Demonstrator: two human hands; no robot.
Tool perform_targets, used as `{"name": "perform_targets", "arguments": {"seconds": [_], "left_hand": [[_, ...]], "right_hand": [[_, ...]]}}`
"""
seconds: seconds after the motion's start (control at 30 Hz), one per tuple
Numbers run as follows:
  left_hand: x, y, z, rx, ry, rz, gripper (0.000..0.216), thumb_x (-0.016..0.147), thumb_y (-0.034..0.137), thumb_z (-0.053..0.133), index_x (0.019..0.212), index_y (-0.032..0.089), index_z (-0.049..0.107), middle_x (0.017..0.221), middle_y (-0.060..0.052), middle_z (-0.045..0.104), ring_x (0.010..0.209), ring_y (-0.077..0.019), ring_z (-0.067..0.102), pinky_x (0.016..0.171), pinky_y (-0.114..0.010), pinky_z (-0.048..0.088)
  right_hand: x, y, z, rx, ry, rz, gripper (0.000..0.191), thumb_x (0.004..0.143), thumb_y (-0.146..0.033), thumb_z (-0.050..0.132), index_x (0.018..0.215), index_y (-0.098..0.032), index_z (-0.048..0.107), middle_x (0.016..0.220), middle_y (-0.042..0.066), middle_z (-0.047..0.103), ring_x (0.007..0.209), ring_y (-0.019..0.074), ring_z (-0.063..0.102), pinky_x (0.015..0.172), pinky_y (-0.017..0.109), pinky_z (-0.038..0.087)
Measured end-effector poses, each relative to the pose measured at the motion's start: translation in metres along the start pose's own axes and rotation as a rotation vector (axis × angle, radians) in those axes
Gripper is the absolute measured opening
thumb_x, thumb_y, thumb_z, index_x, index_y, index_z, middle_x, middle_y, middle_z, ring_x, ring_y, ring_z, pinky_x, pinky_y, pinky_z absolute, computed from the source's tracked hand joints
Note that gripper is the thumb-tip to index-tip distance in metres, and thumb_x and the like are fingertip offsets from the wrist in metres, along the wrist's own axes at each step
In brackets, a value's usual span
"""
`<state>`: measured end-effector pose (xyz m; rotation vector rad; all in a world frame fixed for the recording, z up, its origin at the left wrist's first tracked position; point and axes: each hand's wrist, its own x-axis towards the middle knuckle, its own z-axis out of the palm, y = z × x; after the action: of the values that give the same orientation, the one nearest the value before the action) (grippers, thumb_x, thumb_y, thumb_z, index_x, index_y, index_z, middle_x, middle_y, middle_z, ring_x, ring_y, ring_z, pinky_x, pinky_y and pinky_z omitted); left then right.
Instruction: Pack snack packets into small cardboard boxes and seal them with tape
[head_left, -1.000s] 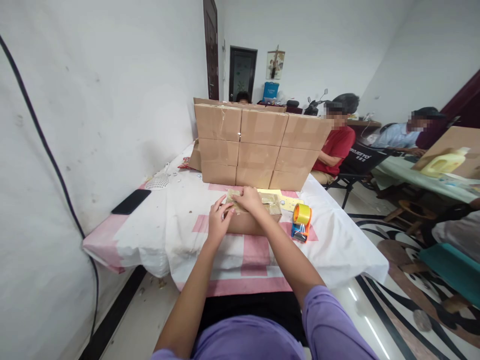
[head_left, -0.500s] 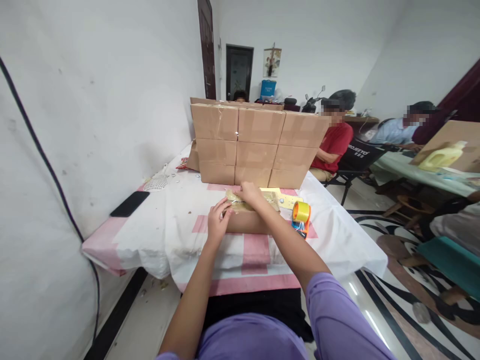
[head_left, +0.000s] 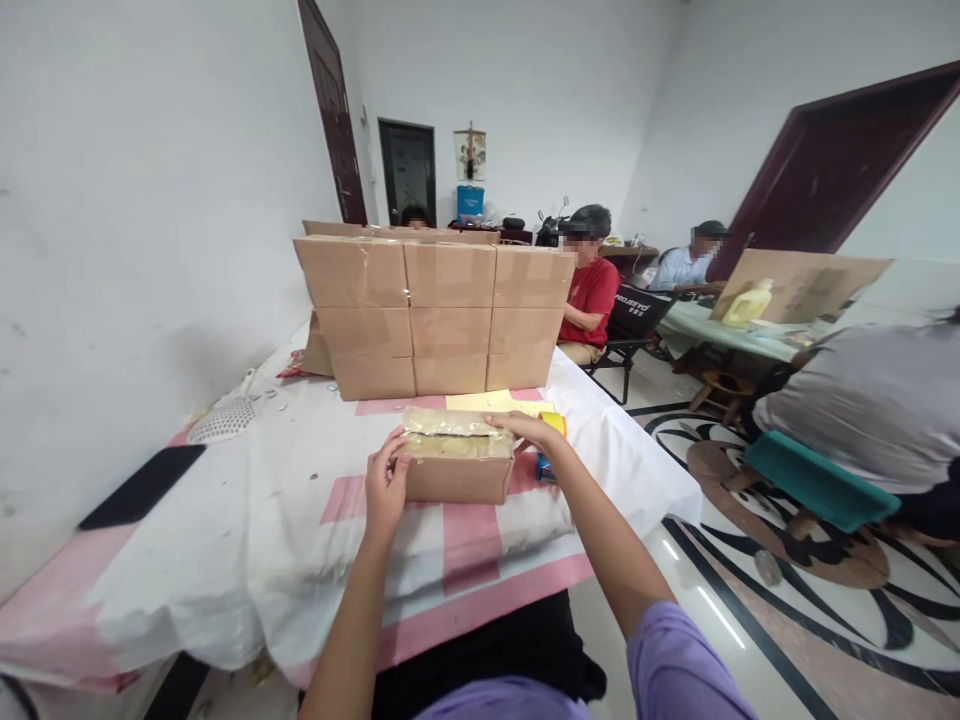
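A small cardboard box (head_left: 454,482) sits on the cloth-covered table in front of me, with wrinkled yellowish packing tape (head_left: 442,421) over its top and a dark slit running along it. My left hand (head_left: 386,480) grips the left end, thumb at the front corner and fingers around the side. On the right end, my right hand (head_left: 525,430) holds the top edge with its fingers reaching over the tape. Just beyond my right wrist, and partly hidden by it, is a tape dispenser (head_left: 545,468) with a yellow roll.
A wall of stacked cardboard boxes (head_left: 450,315) stands behind the box. Yellow sheets (head_left: 480,400) lie before the stack. At left are a black phone-like slab (head_left: 142,487) and a white perforated piece (head_left: 223,420). A person in red (head_left: 596,295) sits beyond the table's right side.
My right hand has shifted from the box's top left to its right end. The whole top and front of the box now show. The camera view has turned to the right.
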<state>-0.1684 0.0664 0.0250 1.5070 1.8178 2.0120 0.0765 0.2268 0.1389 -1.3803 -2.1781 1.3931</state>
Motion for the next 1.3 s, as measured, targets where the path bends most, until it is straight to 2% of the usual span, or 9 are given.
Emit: {"name": "perform_targets", "arguments": {"seconds": [0.2,0.33,0.5,0.77,0.93,1.03,1.13,1.2,1.3], "left_hand": [[-0.001,-0.008,0.002,-0.049,-0.005,-0.021,0.035,0.1,0.049,0.051,0.119,0.022,0.065,0.147,-0.012,0.059,0.137,-0.0269,0.054,0.113,-0.044,0.042],[-0.002,-0.017,0.003,-0.106,-0.011,-0.072,0.039,0.097,0.053,0.054,0.118,0.022,0.064,0.147,-0.013,0.059,0.14,-0.0287,0.051,0.119,-0.048,0.037],[-0.003,-0.021,0.0,-0.109,-0.009,-0.128,0.042,0.094,0.058,0.056,0.114,0.023,0.065,0.148,-0.012,0.058,0.142,-0.0325,0.05,0.12,-0.054,0.036],[-0.006,-0.014,-0.009,-0.036,-0.038,-0.172,0.041,0.091,0.058,0.057,0.113,0.025,0.067,0.149,-0.01,0.058,0.142,-0.0344,0.05,0.121,-0.057,0.034],[-0.007,-0.015,-0.01,-0.005,-0.028,-0.189,0.038,0.09,0.058,0.058,0.112,0.028,0.068,0.147,-0.008,0.06,0.14,-0.0359,0.052,0.12,-0.061,0.034],[-0.006,-0.018,-0.008,-0.004,0.006,-0.2,0.036,0.083,0.059,0.063,0.107,0.034,0.071,0.142,-0.005,0.065,0.135,-0.0382,0.056,0.114,-0.063,0.042],[-0.006,-0.025,-0.003,-0.028,0.068,-0.2,0.03,0.075,0.059,0.068,0.099,0.043,0.074,0.134,0.002,0.07,0.128,-0.0405,0.062,0.1,-0.063,0.055],[-0.006,-0.031,0.0,-0.042,0.097,-0.187,0.031,0.074,0.062,0.068,0.097,0.043,0.075,0.131,0.001,0.071,0.124,-0.0412,0.064,0.096,-0.064,0.057],[-0.007,-0.038,0.005,-0.056,0.107,-0.146,0.035,0.076,0.064,0.066,0.098,0.038,0.074,0.129,-0.004,0.072,0.124,-0.0411,0.064,0.101,-0.065,0.053]], "right_hand": [[-0.016,0.033,0.035,0.358,0.0,-0.14,0.052,0.092,-0.061,0.051,0.125,-0.022,0.063,0.115,0.008,0.073,0.103,0.0234,0.07,0.086,0.036,0.056],[-0.026,0.048,0.044,0.531,-0.007,-0.208,0.054,0.084,-0.058,0.062,0.129,-0.028,0.057,0.117,0.006,0.071,0.109,0.0254,0.068,0.09,0.037,0.055],[-0.027,0.062,0.052,0.797,-0.049,-0.296,0.054,0.078,-0.04,0.07,0.128,-0.028,0.055,0.13,0.003,0.065,0.127,0.0257,0.058,0.106,0.037,0.045],[-0.027,0.061,0.06,0.789,0.033,-0.309,0.048,0.082,-0.033,0.061,0.129,-0.026,0.055,0.132,0.003,0.062,0.129,0.0258,0.053,0.113,0.036,0.036],[-0.032,0.056,0.05,0.736,-0.006,-0.319,0.05,0.084,-0.031,0.06,0.133,-0.026,0.053,0.135,0.003,0.06,0.13,0.0254,0.051,0.113,0.036,0.035],[-0.034,0.054,0.046,0.736,-0.035,-0.323,0.053,0.085,-0.033,0.061,0.138,-0.027,0.051,0.134,0.003,0.061,0.132,0.0256,0.051,0.113,0.037,0.035],[-0.035,0.054,0.045,0.778,-0.044,-0.33,0.055,0.087,-0.038,0.064,0.14,-0.028,0.051,0.136,0.003,0.061,0.134,0.0268,0.051,0.115,0.039,0.034],[-0.035,0.054,0.046,0.797,-0.044,-0.33,0.058,0.088,-0.041,0.065,0.143,-0.028,0.05,0.14,0.004,0.059,0.136,0.0274,0.05,0.115,0.039,0.034],[-0.035,0.057,0.048,0.786,-0.033,-0.296,0.064,0.089,-0.046,0.066,0.147,-0.029,0.048,0.146,0.005,0.056,0.141,0.0281,0.046,0.117,0.039,0.033]]}}
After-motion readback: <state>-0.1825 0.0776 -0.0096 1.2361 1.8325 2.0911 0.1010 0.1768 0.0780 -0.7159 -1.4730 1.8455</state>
